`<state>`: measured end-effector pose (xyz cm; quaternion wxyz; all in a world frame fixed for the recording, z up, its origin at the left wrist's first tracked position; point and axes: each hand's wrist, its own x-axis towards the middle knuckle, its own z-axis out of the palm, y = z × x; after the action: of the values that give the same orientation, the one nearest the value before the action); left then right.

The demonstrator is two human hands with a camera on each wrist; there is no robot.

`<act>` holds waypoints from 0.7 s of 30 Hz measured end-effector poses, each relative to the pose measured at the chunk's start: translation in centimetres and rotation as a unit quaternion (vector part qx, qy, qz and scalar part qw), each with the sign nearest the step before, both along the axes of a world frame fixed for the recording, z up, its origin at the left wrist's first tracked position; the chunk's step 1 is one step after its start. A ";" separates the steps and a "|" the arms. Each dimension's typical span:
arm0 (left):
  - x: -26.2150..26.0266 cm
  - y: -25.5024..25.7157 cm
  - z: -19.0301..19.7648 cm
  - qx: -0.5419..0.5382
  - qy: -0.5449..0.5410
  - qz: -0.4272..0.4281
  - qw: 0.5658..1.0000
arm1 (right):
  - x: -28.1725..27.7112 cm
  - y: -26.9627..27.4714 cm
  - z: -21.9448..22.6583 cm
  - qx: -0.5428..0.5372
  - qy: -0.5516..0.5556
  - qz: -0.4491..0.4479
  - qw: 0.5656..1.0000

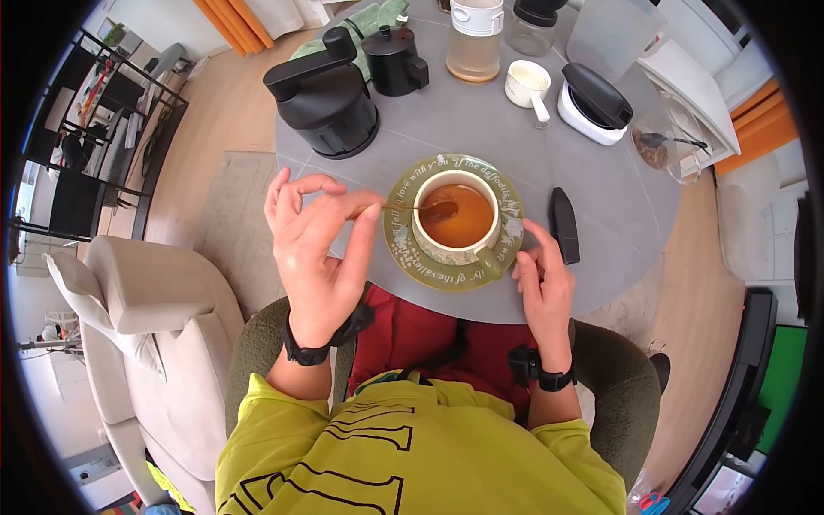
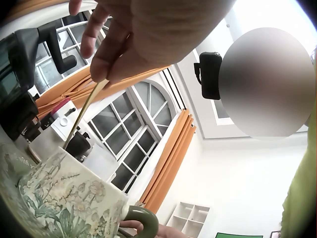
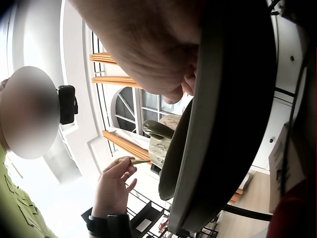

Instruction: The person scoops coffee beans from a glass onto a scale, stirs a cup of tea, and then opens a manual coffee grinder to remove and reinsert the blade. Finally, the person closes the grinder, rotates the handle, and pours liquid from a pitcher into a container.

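A cream floral cup [image 1: 445,252] with a green handle stands on a green lettered saucer [image 1: 402,245], holding brown liquid [image 1: 470,223]. My left hand [image 1: 313,245] pinches the thin handle of a spoon [image 1: 400,207] between thumb and index finger, the other fingers raised. The spoon's bowl dips into the liquid at the cup's left side. At the saucer's right rim rests my right hand [image 1: 545,279], fingers relaxed, with thumb and index fingertips right at the rim. In the left wrist view the spoon handle [image 2: 84,110] slants down into the cup.
A black dome-shaped device with a lever [image 1: 326,107] and a black pot [image 1: 395,62] stand back left. Behind the cup are a glass container [image 1: 474,53] and a white handled cup [image 1: 525,83]. Rightward lie a dark elongated object [image 1: 563,225] and a glass jug [image 1: 659,146].
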<state>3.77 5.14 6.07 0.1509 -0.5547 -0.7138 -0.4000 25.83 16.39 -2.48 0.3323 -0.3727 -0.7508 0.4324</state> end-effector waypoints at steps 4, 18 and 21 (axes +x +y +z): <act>-0.1 -0.1 -0.3 -0.025 -0.067 -0.040 0.997 | 0.0 -0.1 0.2 0.007 0.000 -0.003 1.000; 0.7 1.1 -1.7 0.011 0.015 0.021 1.000 | 0.1 0.0 -0.2 0.017 0.021 -0.015 1.000; 0.4 0.4 -1.2 0.005 0.021 0.028 0.999 | 0.1 0.0 -0.2 0.020 0.022 -0.014 0.999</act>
<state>4.18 5.57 4.82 0.1795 -0.5416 -0.7242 -0.3873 25.93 16.36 -2.67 0.3618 -0.3666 -0.7469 0.4206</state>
